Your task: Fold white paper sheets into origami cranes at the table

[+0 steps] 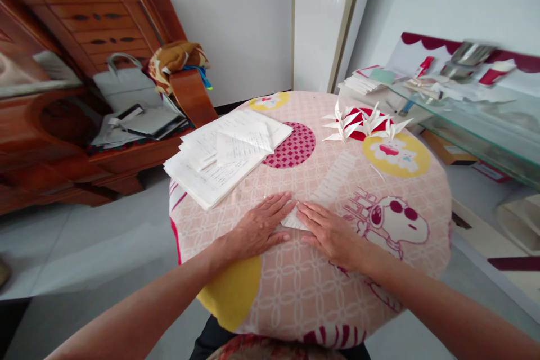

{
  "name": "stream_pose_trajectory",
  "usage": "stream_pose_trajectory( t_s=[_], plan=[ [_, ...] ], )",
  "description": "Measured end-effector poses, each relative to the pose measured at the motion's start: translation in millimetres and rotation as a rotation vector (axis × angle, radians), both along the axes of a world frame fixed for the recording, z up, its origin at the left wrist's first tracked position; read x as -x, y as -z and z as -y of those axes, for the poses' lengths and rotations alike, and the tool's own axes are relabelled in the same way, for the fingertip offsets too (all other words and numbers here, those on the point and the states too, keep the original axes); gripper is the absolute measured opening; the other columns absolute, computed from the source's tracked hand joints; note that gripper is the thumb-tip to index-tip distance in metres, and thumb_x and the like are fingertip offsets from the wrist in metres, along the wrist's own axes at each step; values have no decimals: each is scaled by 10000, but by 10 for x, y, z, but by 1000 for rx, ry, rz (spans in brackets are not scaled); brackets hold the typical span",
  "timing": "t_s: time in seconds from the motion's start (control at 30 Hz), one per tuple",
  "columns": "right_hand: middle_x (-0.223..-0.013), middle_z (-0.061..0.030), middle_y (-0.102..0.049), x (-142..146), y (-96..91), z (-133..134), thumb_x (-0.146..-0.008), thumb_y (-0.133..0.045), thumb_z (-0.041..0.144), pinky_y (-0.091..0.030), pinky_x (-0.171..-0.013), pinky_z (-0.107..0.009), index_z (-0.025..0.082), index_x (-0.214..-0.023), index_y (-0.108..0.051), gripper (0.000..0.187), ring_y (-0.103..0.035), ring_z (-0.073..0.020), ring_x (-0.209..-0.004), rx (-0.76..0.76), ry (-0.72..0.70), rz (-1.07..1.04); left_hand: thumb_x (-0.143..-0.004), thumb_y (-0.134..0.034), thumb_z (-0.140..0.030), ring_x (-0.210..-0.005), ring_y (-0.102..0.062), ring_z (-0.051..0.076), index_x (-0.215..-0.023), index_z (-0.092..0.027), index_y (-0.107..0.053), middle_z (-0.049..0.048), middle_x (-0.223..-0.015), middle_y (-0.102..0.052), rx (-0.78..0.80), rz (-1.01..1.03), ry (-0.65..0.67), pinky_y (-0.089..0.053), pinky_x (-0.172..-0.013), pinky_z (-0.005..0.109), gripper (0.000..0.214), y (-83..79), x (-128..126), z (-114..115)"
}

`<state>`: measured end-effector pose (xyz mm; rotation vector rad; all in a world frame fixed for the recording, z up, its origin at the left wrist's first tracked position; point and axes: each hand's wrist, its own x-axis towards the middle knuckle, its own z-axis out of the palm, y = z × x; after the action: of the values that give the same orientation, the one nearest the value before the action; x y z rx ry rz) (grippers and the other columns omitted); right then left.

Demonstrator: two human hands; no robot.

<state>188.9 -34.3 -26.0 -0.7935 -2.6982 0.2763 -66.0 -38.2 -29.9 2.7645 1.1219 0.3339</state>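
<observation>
A small folded piece of white paper [294, 220] with faint writing lies on the patterned tablecloth [291, 287], close to the middle of the round table. My left hand [264, 222] rests flat on its left side, fingers stretched out. From the right, my right hand [329, 230] presses down on the paper's other side, also flat with straight fingers. Both hands cover much of the paper, so its full shape is hidden. Several folded white paper cranes [365, 124] stand together at the far right of the table.
A stack of written paper sheets [223, 180] lies at the table's left. Beyond the right edge is a glass table [472, 112] with papers, a metal pot [475, 56] and other items. A wooden bench [97, 22] holding a bag [126, 84] stands at left.
</observation>
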Motion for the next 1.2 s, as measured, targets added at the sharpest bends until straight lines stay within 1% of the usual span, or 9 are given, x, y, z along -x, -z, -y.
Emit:
stream_pose_trajectory(
  t_s=[0.23,0.37,0.43,0.5,0.67,0.83,0.93,1.07,1.2],
  plan=[
    [-1473,-219,-515,-185,93,122,-979,-509,244,-440,-1131,-534,58,-1430,-500,488,-408,-322,-1430,-20,-19,-56,-992,-411,-576,-1528,-225,266,-1567,-203,-275,136,-1646,-241,4,-9,-52,-242,-1241,455,699,-24,24,-6],
    [-1408,-193,-585,-273,-37,148,-985,-499,239,-478,-1102,-509,88,-1433,-507,472,-490,-309,-1370,18,-8,-68,-993,-415,-572,-1527,-229,263,-1567,-223,-271,123,-1648,-243,8,14,-57,-245,-1241,457,686,-16,17,-10],
    [-1378,-186,-607,-235,-118,136,-992,-496,248,-506,-1076,-482,109,-1439,-504,468,-536,-290,-1330,44,52,-86,-989,-424,-576,-1526,-232,266,-1563,-216,-283,128,-1644,-252,9,28,-61,-251,-1239,456,692,-7,11,-9],
    [-1463,-207,-528,-129,-146,124,-989,-500,247,-478,-1105,-490,90,-1454,-480,492,-472,-305,-1388,19,31,-96,-982,-431,-585,-1523,-239,270,-1554,-207,-305,134,-1638,-268,3,39,-70,-257,-1236,455,697,1,3,-8],
    [-1472,-242,-508,128,59,166,-970,-545,269,-434,-1137,-528,46,-1476,-436,564,-413,-332,-1428,-46,-46,-62,-986,-422,-582,-1514,-268,264,-1528,-195,-360,139,-1630,-288,-34,33,-63,-268,-1230,438,669,15,9,-21],
    [-1541,-230,-427,40,149,293,-964,-545,257,-404,-1165,-530,40,-1479,-433,569,-329,-324,-1476,-75,-11,7,-1004,-380,-569,-1523,-241,248,-1562,-192,-295,126,-1636,-276,-53,-15,-11,-211,-1244,420,679,50,114,-93],
    [-1488,-229,-496,-31,105,343,-974,-517,222,-453,-1132,-516,34,-1417,-508,481,-392,-322,-1442,-132,19,7,-1014,-335,-572,-1526,-233,245,-1586,-184,-231,122,-1639,-267,-47,-50,-26,-179,-1246,418,699,80,219,-154],
    [-1308,-197,-653,-83,114,310,-970,-466,114,-523,-1066,-455,61,-1285,-622,355,-542,-282,-1319,-224,45,-74,-1023,-262,-581,-1519,-253,243,-1595,-180,-201,117,-1637,-278,-59,-84,-97,-178,-1240,423,701,95,352,-230],
    [-1225,-191,-692,-83,149,218,-958,-431,64,-563,-990,-427,58,-1242,-641,354,-617,-275,-1198,-322,58,-80,-953,-352,-688,-1500,-290,304,-1560,-88,-281,192,-1602,-328,-96,-93,-197,-229,-1222,449,856,4,371,-280]
  ],
)
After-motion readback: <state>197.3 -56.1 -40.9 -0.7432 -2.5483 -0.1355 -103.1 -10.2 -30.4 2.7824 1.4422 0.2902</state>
